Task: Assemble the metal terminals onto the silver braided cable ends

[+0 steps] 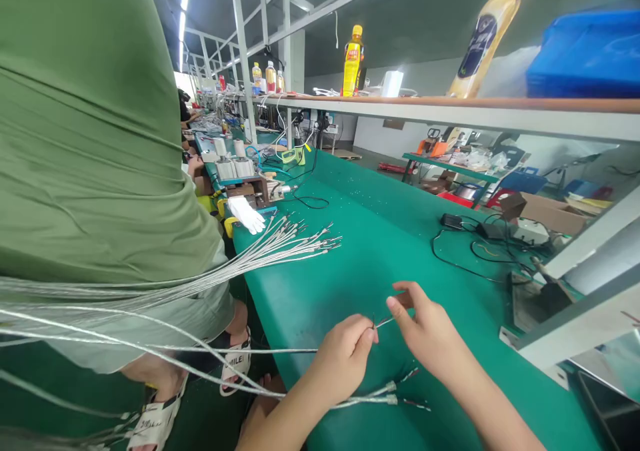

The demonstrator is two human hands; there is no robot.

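My left hand is curled almost into a fist, thumb pressed to forefinger, pinching a thin silvery cable just short of its end. The cable runs in from my left, out over the table's edge, and its bare tip sticks out into the small gap between my hands. My right hand meets it there: thumb and forefinger closed on the very tip, the other fingers loosely bent. I cannot tell whether anything else sits under that thumb.

To my mind this goes best with the left grip kept close to the end, so the tip stays stiff, and the right fingers working lightly so the fine strands don't splay or kink. The long slack hanging off to my left could drag, so I'd hold it firm.

Just below my hands lie a few more cables with their ends towards my right. Further ahead on the green table a bundle of cables fans out, with a white glove beyond it. A person in a green shirt stands close on my left.
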